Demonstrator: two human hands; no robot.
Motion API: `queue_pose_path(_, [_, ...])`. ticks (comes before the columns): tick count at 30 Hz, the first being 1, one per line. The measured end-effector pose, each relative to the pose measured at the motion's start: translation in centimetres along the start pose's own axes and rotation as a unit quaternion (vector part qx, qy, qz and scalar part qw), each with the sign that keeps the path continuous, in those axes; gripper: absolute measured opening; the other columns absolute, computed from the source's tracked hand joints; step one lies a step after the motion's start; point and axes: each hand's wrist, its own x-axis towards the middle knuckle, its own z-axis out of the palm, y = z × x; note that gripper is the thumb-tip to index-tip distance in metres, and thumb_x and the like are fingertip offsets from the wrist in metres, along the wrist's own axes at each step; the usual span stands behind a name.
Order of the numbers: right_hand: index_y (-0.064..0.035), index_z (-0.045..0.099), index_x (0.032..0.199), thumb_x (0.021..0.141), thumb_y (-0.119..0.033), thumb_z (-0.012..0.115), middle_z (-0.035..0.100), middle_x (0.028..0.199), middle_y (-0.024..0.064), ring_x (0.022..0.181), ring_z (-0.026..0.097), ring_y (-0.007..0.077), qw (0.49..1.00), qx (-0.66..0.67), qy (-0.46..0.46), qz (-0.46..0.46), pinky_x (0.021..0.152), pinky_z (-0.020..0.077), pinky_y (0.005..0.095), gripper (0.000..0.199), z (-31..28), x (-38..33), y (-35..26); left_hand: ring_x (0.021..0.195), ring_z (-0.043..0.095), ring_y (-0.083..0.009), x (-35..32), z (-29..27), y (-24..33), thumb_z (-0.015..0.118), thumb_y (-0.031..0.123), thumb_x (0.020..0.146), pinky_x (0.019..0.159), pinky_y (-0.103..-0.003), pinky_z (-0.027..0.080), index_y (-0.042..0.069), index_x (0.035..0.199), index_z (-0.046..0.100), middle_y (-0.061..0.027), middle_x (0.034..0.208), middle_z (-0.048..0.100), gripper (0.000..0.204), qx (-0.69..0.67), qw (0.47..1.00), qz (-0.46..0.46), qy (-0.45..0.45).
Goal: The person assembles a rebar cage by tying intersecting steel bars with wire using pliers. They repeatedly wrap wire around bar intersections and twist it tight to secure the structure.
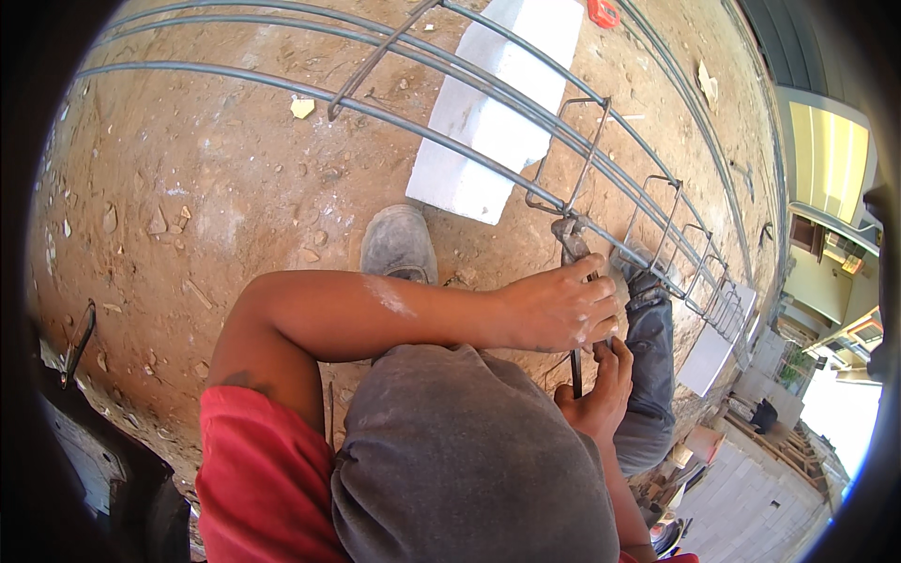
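Observation:
A pair of dark metal pincers (569, 246) meets the lower bar of a rebar cage (507, 174) at the corner of a wire stirrup (589, 155). My left hand (561, 305) reaches across from the left, its fingers closed around the pincers just below the head. Lower down, my right hand (603, 392) is closed near the handle ends, with the thumb beside a dark handle. Fingers partly hide the handles. Any tie wire in the jaws is too small to make out.
A white block (465, 178) lies under the cage, with another pale block (699, 361) farther right. My grey shoe (399, 242) rests on the dirt ground (206, 178). A red object (603, 13) lies at the top. Long bars (713, 141) run beyond; buildings stand right.

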Motion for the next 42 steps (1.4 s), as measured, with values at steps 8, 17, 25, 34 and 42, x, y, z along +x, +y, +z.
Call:
queue_pose_path(8, [-0.0056, 0.057, 0.108, 0.063, 0.002, 0.062, 0.059, 0.119, 0.0212, 0.086, 0.066, 0.0355, 0.981, 0.177, -0.084, -0.006, 0.074, 0.0542, 0.0448, 0.046, 0.2, -0.4, 1.0, 0.091, 0.057, -0.0170, -0.1, -0.1, -0.3, 0.061, 0.020, 0.079, 0.084, -0.038, 0.044, 0.014, 0.089, 0.069, 0.0034, 0.084, 0.060, 0.013, 0.000, 0.997, 0.026, -0.075])
queue_pose_path(17, [-0.0031, 0.057, 0.118, 0.066, -0.001, 0.066, 0.060, 0.094, 0.0136, 0.078, 0.067, 0.0306, 0.981, 0.139, 0.049, 0.123, 0.066, 0.0535, 0.0408, 0.053, 2.7, -0.8, 0.9, 0.084, 0.057, -0.0168, 0.2, 1.0, 0.2, 0.063, 0.022, 0.079, 0.080, -0.038, 0.045, 0.013, 0.086, 0.068, 0.0018, 0.078, 0.059, 0.012, 0.072, 0.997, 0.005, -0.031])
queue_pose_path(25, [-0.0037, 0.062, 0.111, 0.062, -0.005, 0.071, 0.058, 0.080, 0.0099, 0.064, 0.060, 0.0276, 0.997, 0.036, 0.074, -0.008, 0.060, 0.0513, 0.0382, 0.049, 1.2, 2.0, 4.1, 0.081, 0.057, -0.0175, 1.3, 1.3, 0.3, 0.063, 0.022, 0.080, 0.081, -0.039, 0.045, 0.014, 0.085, 0.066, 0.0006, 0.078, 0.058, 0.010, 0.112, 0.993, -0.019, 0.005])
queue_pose_path(34, [0.0010, 0.061, 0.092, 0.070, 0.002, 0.059, 0.053, 0.070, -0.0040, 0.061, 0.044, 0.0046, 0.943, 0.262, -0.131, 0.158, 0.056, 0.0356, 0.0231, 0.021, -1.4, 1.3, 2.0, 0.114, 0.055, -0.0196, -1.8, 2.5, -1.0, 0.060, 0.025, 0.086, 0.099, -0.042, 0.045, 0.021, 0.107, 0.063, 0.0037, 0.110, 0.060, 0.021, -0.027, 0.989, 0.075, 0.127])
queue_pose_path(42, [-0.0008, 0.059, 0.095, 0.076, 0.008, 0.051, 0.049, 0.067, 0.0003, 0.054, 0.044, 0.0080, 0.779, 0.479, -0.325, 0.243, 0.049, 0.0352, 0.0256, 0.023, -2.5, 1.3, 0.8, 0.100, 0.058, -0.0188, -0.6, 3.1, -2.8, 0.063, 0.027, 0.083, 0.086, -0.035, 0.049, 0.025, 0.097, 0.061, 0.0051, 0.095, 0.057, 0.014, 0.002, 0.964, 0.154, 0.218])
